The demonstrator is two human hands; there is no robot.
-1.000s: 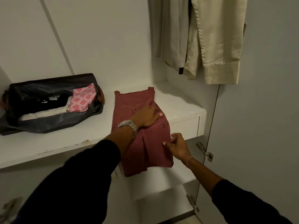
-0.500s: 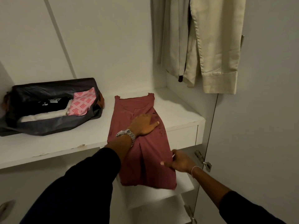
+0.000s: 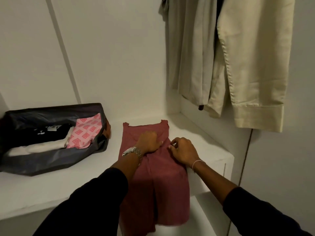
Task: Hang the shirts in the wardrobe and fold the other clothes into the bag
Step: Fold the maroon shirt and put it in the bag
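Observation:
A dusty-red garment (image 3: 158,188) lies lengthwise on the white wardrobe shelf (image 3: 51,189), folded narrow, its lower part hanging over the front edge. My left hand (image 3: 149,142) lies flat on its upper middle, pressing it down. My right hand (image 3: 183,151) rests on the garment's right side just beside the left, fingers curled at the fabric edge. An open dark grey bag (image 3: 56,160) sits at the left of the shelf, holding folded black, white and pink patterned clothes (image 3: 85,133).
A cream shirt (image 3: 252,65) and a grey-beige shirt (image 3: 187,48) hang at the upper right, above the shelf's right end. A white wardrobe door (image 3: 289,167) stands on the right. A lower shelf shows below the hanging garment.
My right hand rose from the garment's lower right edge to beside the left hand on the shelf. The view moved closer and higher.

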